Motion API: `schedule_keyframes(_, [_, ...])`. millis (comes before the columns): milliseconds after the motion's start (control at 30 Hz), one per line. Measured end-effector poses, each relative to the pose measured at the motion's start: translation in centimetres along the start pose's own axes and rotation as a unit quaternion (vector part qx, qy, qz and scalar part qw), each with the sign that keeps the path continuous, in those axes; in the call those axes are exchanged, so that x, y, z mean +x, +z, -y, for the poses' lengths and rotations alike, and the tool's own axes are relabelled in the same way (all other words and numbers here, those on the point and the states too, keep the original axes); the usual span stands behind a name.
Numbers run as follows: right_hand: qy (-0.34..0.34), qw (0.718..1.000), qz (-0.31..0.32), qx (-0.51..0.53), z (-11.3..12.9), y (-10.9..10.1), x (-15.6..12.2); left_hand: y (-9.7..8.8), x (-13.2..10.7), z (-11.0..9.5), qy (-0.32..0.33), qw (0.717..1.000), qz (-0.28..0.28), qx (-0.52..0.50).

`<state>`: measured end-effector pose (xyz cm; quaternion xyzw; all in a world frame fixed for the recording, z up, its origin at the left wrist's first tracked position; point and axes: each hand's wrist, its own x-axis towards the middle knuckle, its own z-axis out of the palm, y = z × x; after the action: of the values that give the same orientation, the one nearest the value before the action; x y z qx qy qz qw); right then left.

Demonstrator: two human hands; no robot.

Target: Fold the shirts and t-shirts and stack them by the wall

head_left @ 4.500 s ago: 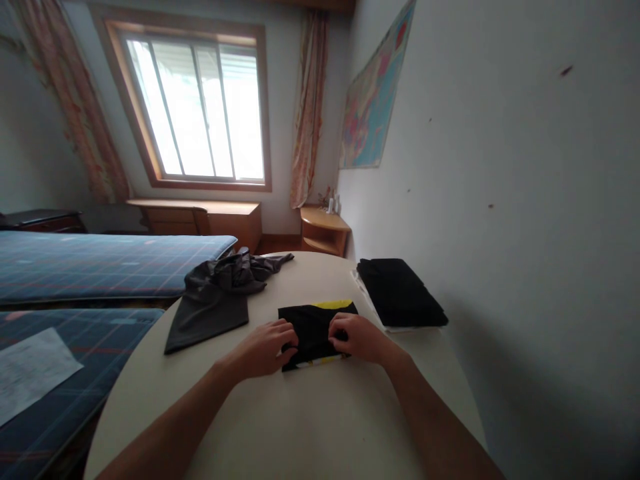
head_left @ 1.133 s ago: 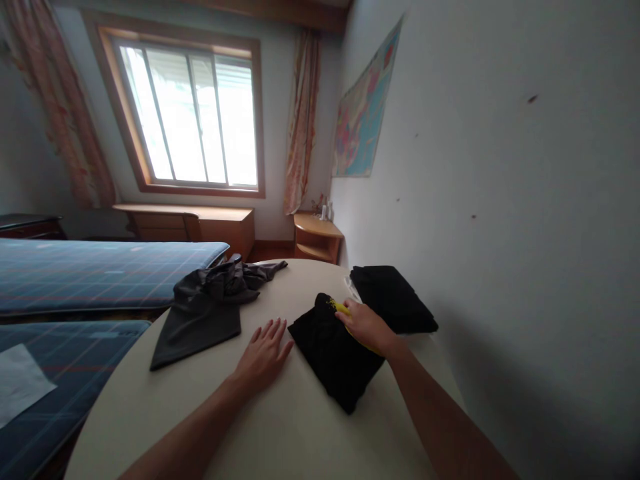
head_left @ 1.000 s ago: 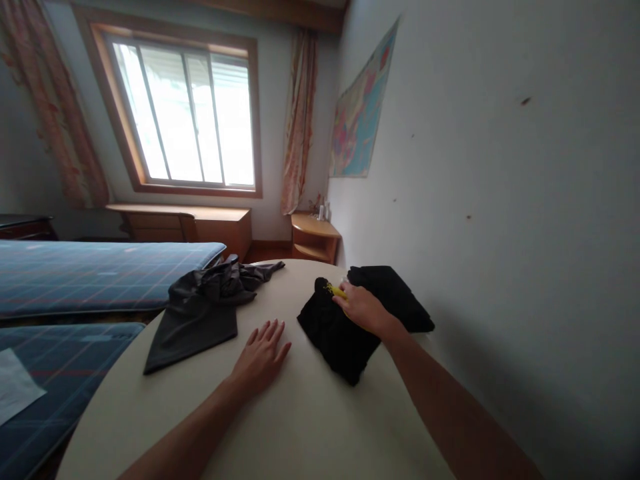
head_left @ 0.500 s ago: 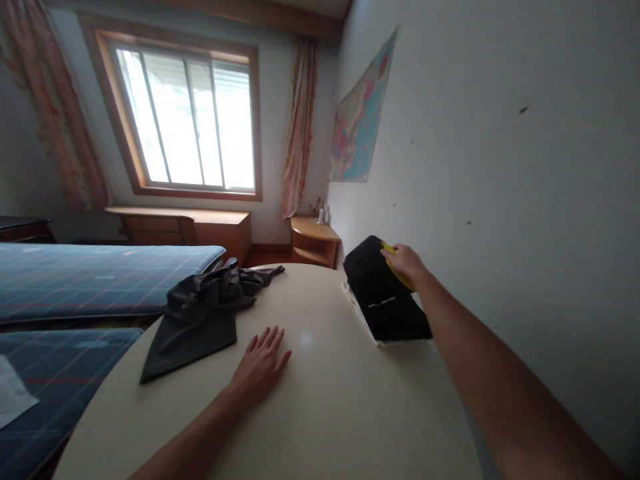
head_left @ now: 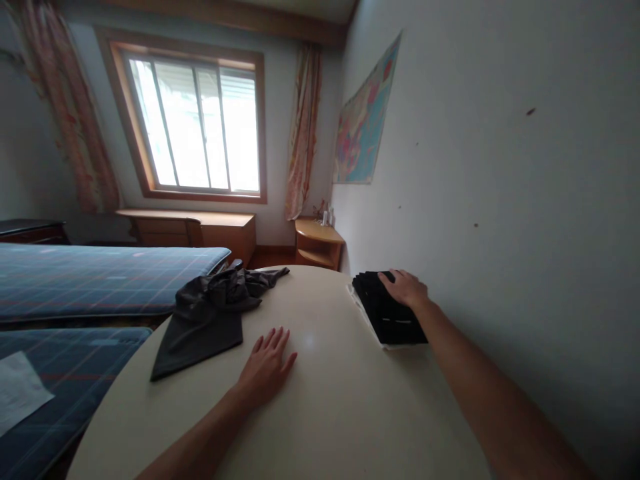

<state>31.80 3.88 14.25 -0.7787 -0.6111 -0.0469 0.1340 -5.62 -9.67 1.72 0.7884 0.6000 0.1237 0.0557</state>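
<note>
My left hand [head_left: 267, 367] lies palm down on the round cream table [head_left: 320, 427], its fingers spread and nothing in them. At the table's right side, a neat stack of folded black clothes [head_left: 395, 323] rests on a white layer whose edge shows underneath. My right hand [head_left: 406, 288] lies on top of that stack near its far right corner, fingers laid out over the cloth. Left of my left hand, a dark grey garment [head_left: 205, 327] is spread on the table, its far part crumpled and its near part flat.
Two blue plaid mattresses [head_left: 110, 280] lie left of the table, the nearer with a white paper [head_left: 20, 390] on it. A wooden desk [head_left: 225, 230] stands under the window, a corner shelf [head_left: 320, 233] beyond the table. A white wall [head_left: 500, 167] rises close on the right.
My right hand has lowered the raised black and yellow-edged cloth onto the stack and let go of it. The yellow is out of sight. My left hand stays on the table.
</note>
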Motion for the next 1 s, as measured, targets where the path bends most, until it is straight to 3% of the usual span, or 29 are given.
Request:
schedule_keyframes(167, [-0.001,0.999,0.038,-0.027,0.1,3.3,-1.8,-0.3,0.0,-0.2,-0.002,1.000,-0.007,-0.006])
schedule_keyframes(333, [-0.044,0.998,-0.024,-0.032,1.5,2.9,-3.1,-0.8,0.7,0.6,-0.010,0.999,-0.048,-0.001])
schedule_keyframes(467, [-0.129,0.986,-0.099,0.043,5.3,2.1,-5.7,-1.8,1.5,3.4,-0.078,0.984,-0.144,0.066])
schedule_keyframes(567, [-0.195,0.970,-0.102,0.102,8.4,3.2,-8.9,-2.4,1.9,6.6,-0.159,0.962,-0.199,0.096])
schedule_keyframes(667, [-0.236,0.959,-0.078,0.134,10.4,5.4,-12.4,-2.5,2.1,9.4,-0.174,0.966,-0.175,0.082])
schedule_keyframes(767, [-0.240,0.959,-0.035,0.144,10.7,7.8,-14.8,-2.5,2.3,10.8,-0.174,0.974,-0.124,0.071])
schedule_keyframes(900, [-0.246,0.957,0.037,0.149,9.7,9.1,-15.9,-2.8,2.6,10.4,-0.187,0.974,-0.096,0.090])
schedule_keyframes(1000, [-0.240,0.954,0.046,0.171,9.3,8.8,-16.0,-3.3,2.6,9.8,-0.176,0.975,-0.085,0.109])
